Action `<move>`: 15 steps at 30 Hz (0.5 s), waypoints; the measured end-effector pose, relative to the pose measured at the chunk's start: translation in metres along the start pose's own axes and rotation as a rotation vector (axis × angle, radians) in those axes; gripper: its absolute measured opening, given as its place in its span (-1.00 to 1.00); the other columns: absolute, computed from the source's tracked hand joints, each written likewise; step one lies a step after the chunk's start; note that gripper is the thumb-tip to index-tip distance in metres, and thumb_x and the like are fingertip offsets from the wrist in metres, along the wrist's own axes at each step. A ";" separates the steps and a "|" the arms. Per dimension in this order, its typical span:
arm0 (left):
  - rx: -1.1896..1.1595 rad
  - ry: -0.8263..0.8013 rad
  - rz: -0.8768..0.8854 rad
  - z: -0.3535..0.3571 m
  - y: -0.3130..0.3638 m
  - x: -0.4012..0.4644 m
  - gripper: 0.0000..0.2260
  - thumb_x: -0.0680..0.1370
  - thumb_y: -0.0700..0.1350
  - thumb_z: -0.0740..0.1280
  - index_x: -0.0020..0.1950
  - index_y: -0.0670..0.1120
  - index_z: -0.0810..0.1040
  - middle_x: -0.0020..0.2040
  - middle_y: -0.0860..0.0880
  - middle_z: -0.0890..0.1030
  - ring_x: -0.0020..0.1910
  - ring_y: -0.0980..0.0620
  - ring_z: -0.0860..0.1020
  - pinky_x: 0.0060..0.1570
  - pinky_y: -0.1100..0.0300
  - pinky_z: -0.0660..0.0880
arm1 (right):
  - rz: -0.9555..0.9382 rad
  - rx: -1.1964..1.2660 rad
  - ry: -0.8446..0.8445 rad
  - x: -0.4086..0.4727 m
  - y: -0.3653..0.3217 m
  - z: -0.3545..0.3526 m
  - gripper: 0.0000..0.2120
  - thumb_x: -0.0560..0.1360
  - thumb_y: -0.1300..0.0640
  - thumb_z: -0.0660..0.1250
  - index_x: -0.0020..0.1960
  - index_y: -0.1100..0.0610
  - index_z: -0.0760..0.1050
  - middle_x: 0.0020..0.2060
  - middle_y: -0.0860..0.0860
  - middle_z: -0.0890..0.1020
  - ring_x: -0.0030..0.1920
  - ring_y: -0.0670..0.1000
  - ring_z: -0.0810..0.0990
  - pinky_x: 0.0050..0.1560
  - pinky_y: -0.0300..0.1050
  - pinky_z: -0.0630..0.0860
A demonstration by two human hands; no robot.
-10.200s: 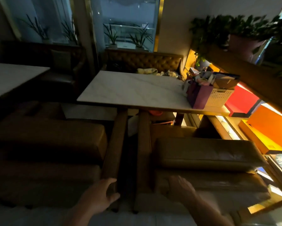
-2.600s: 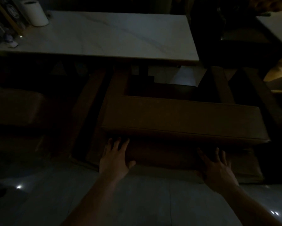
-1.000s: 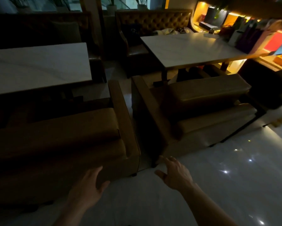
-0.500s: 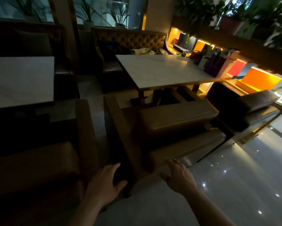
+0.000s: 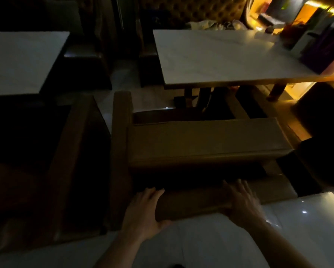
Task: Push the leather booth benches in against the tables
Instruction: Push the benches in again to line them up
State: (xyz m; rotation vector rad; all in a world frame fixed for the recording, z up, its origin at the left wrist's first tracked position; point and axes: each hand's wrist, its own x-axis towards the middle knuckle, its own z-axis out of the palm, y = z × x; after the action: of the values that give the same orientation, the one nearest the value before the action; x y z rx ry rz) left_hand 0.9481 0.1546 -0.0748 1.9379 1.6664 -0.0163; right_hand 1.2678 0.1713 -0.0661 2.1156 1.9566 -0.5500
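1. Clearly, the bench (image 5: 206,144) was a heavy piece: a broad padded leather seat on a stiff frame, standing on polished floor (image 5: 307,219). I judged it would slide rather than lift, and slide unevenly if pushed off-centre.
2. It stood before the table (image 5: 226,57), its front end near the table's near edge, with floor showing between them at the left.
3. My left hand (image 5: 143,211) lay flat and spread on the bench's near-left corner, thumb hooked under the edge. My right hand (image 5: 243,202) lay open, fingers splayed, on the same back edge, further right. Neither gripped anything; both pressed palm-down.
4. I thought the firm back edge the right place to push; the soft leather cushion would only give.
5. A second bench (image 5: 69,155) stood just beside on the left, a narrow gap between the two arms, so a skewed push could scrape them together.
6. Table legs (image 5: 201,97) stood ahead under the top and might stop the bench.
7. Bags (image 5: 313,45) crowded the table's far-right corner, clear of the push.
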 end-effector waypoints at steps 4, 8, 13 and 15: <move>0.079 -0.026 -0.009 0.022 0.021 0.039 -0.02 0.28 0.47 0.36 0.54 0.27 -0.08 0.59 0.10 0.03 0.54 -0.04 0.04 0.49 -0.07 0.06 | -0.034 -0.026 -0.086 0.030 0.038 0.000 0.14 0.33 -0.41 0.42 0.56 -0.24 -0.34 0.60 0.10 -0.27 0.55 0.24 -0.37 0.49 0.45 -0.11; 0.117 -0.049 -0.062 0.034 0.018 0.054 0.09 0.21 0.49 0.40 0.56 0.23 -0.11 0.60 0.08 0.02 0.55 -0.05 0.03 0.49 -0.06 0.04 | -0.044 -0.009 -0.133 0.040 0.046 0.013 0.11 0.31 -0.45 0.40 0.56 -0.27 -0.29 0.60 0.07 -0.24 0.56 0.26 -0.35 0.46 0.54 -0.04; 0.098 0.023 -0.084 0.041 0.012 0.045 -0.01 0.25 0.45 0.38 0.55 0.19 0.02 0.54 0.08 0.18 0.49 -0.04 0.16 0.42 -0.02 0.19 | -0.051 -0.013 -0.040 0.035 0.047 0.027 0.04 0.36 -0.45 0.34 0.56 -0.26 -0.26 0.61 0.08 -0.20 0.57 0.25 -0.32 0.47 0.50 0.00; 0.088 0.058 -0.071 0.042 0.014 0.044 -0.05 0.28 0.43 0.38 0.55 0.18 0.05 0.53 0.08 0.21 0.48 -0.04 0.17 0.42 0.00 0.19 | -0.051 -0.032 -0.042 0.033 0.045 0.028 0.03 0.37 -0.45 0.32 0.55 -0.24 -0.30 0.61 0.09 -0.20 0.57 0.26 -0.31 0.49 0.48 -0.01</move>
State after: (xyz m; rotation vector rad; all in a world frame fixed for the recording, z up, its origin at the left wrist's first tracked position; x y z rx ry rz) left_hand 0.9849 0.1753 -0.1204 1.9595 1.8002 -0.0624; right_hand 1.3101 0.1860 -0.1093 2.0233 1.9880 -0.5634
